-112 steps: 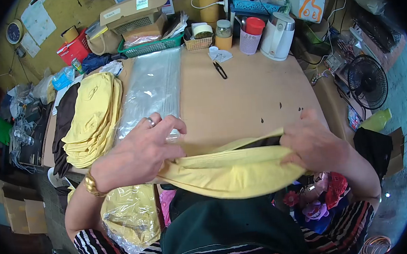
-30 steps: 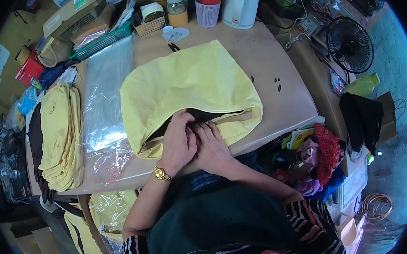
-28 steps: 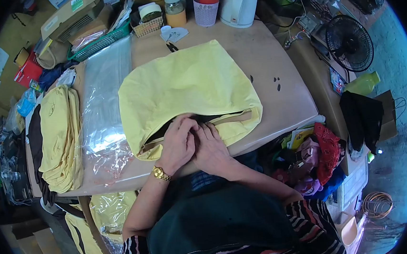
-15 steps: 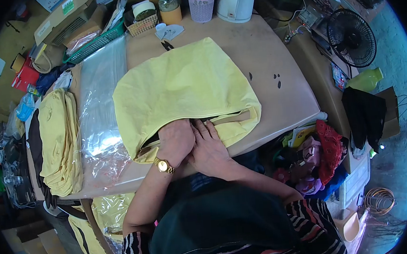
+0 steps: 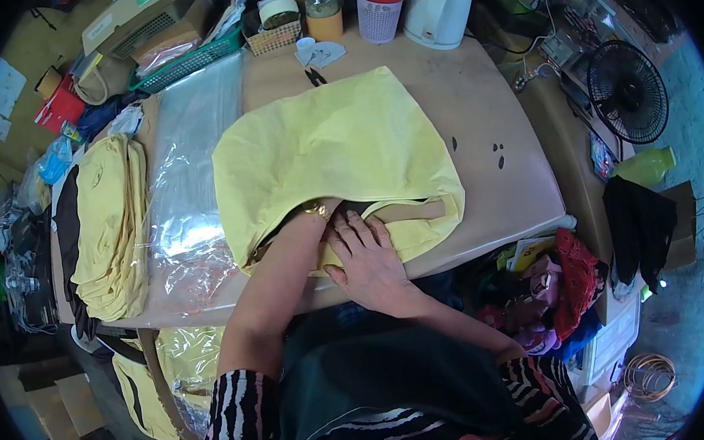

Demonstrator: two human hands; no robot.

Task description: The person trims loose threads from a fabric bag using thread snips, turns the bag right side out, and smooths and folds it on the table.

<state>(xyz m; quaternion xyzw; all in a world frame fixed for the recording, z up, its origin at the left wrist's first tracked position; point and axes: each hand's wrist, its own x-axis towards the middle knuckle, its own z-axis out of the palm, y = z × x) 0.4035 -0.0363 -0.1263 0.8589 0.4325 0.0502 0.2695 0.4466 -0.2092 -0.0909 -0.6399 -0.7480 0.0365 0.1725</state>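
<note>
A yellow fabric bag (image 5: 330, 147) lies on the table with its opening toward me. My left arm reaches into that opening as far as the gold wristwatch (image 5: 316, 209), so the hand and its fingers are hidden inside. My right hand (image 5: 371, 268) lies on the near side of the bag, at the lip of the opening. Its fingers are stretched out and slightly spread, pointing into the dark gap, and the fingertips touch the near edge.
Left of the bag are clear plastic sleeves (image 5: 191, 166) and a stack of folded yellow fabric pieces (image 5: 109, 231). Small black cutters (image 5: 315, 77) lie beyond it. A white kettle (image 5: 438, 6) and jars stand at the back; a black fan (image 5: 628, 91) is at right.
My left hand has gone deeper into the bag, from the wrist outside to the watch at the opening. My right hand's fingers have spread. The whole view has shifted slightly.
</note>
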